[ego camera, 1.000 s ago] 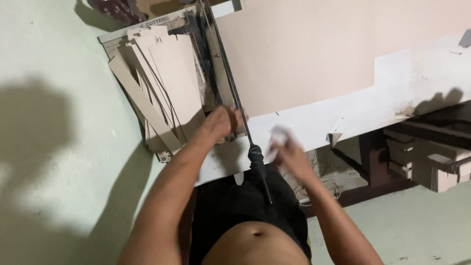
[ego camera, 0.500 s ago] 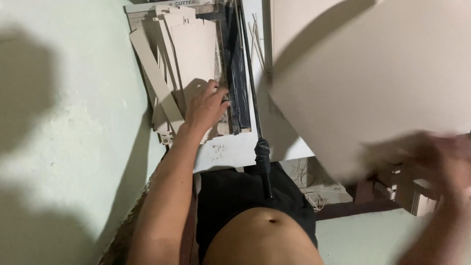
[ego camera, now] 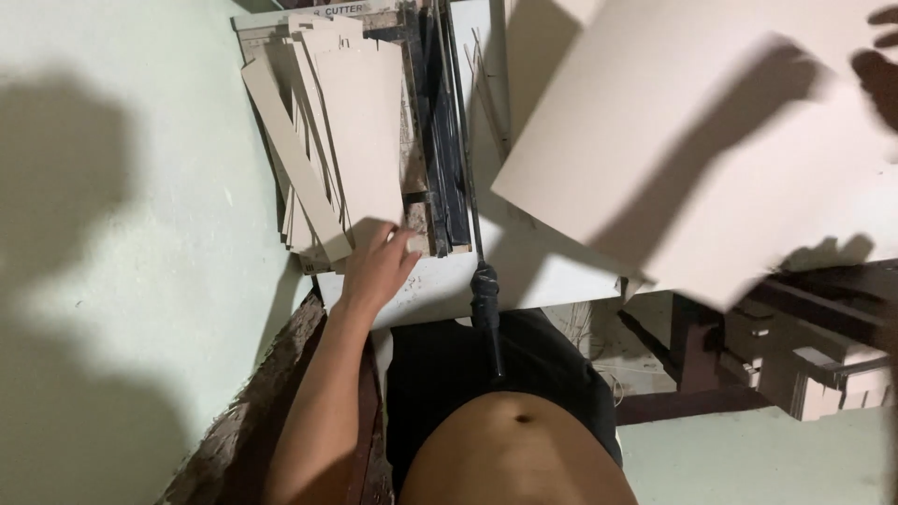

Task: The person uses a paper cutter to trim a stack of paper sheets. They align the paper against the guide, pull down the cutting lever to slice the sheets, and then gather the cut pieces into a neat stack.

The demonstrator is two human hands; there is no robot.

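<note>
Left hand lay flat at the near end of the stack of cut strips, fingers spread and pressing on the lowest strip; nothing was pinched in that grip. The strips sat fanned and uneven on the bed of the paper cutter, several overhanging its left edge toward the pale green wall.

Right hand showed only as a dark blur at the upper right frame edge, against the far corner of the large cardboard sheet. I could not tell its grip, though the sheet appeared to be held there. The sheet hung tilted over the white worktop, its lower left corner near the cutter's blade arm, whose black handle pointed toward the person's waist.

Risks, as judged: held by one corner, the sheet could sag or swing and catch the blade arm. The loose fan of strips could slide off the bed if nudged. Left fingers lay close to the blade line.
</note>
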